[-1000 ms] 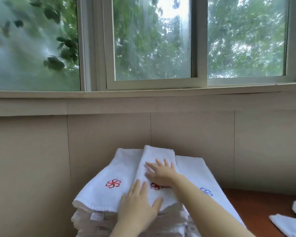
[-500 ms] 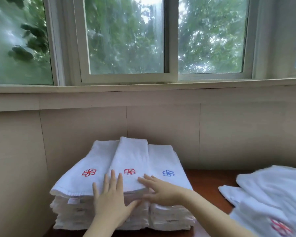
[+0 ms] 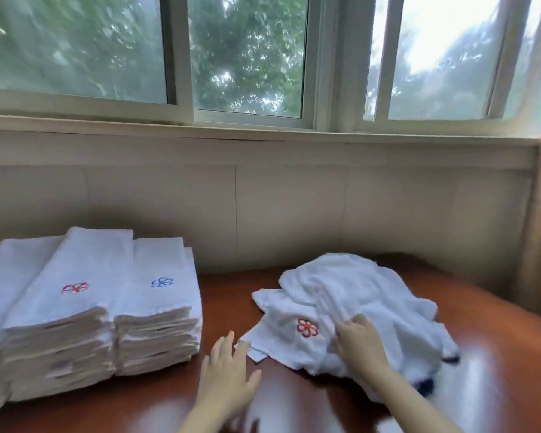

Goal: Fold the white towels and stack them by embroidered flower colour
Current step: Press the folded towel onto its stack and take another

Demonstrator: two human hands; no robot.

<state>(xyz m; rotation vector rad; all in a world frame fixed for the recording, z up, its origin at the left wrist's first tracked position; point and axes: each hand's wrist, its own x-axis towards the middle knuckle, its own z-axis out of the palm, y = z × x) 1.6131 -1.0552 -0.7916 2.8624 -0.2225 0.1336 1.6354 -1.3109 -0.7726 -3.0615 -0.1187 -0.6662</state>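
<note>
Towels [image 3: 356,285] lie heaped right of the folded stacks [image 3: 85,307], so we should lift the red-flowered towel [image 3: 286,328] by its corners, left hand [image 3: 228,370] open beside it, right hand [image 3: 361,342] resting atop, grip unclear.

**Source:** soft daylight through the windows [image 3: 247,57] along the top; the right-hand pane [image 3: 444,42] is blown out to white.
**Interior:** moderately dim; the wall [image 3: 294,207] below the sill [image 3: 263,132] lies in even shade.
**Glare:** pale sheen on the polished wooden table [image 3: 497,370], strongest at lower right and beside the left hand [image 3: 228,376].
**Shadows:** faint and diffuse under the loose towel heap [image 3: 356,292].
**Blur:** motion smear throughout; the foliage, the folded towel stacks [image 3: 60,339], the left hand and the right hand [image 3: 359,342] are soft.
**Distortion:** wide-angle bowing of the sill and frames toward the edges.
</note>
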